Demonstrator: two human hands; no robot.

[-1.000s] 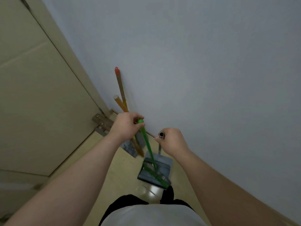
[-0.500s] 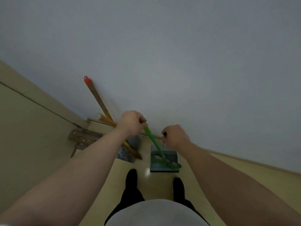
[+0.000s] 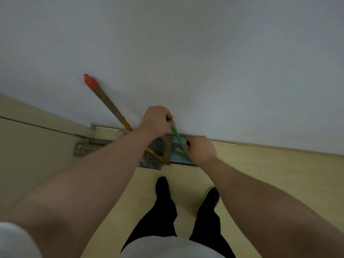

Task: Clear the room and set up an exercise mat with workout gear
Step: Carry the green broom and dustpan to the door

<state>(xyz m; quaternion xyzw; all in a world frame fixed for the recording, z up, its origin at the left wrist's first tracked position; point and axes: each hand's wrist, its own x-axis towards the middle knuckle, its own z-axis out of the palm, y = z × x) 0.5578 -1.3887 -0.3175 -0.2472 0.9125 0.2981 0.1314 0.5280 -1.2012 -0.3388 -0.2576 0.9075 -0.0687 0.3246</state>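
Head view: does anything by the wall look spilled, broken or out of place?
Nothing stands out. The left hand grips the green broom handle and the right hand holds the dustpan's handle. The red-capped stick leans against the wall, as stored. Whether the pale bit in the dustpan is debris cannot be told.

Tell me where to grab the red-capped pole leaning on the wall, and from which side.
Grip the red-capped pole on its bare brown upper shaft, just below the red cap. It leans with its top against the wall, so come from the room side and wrap fingers around it. Its lower end crosses behind the left hand, which holds the green broom handle, among the dustpans, so that end looks crowded.
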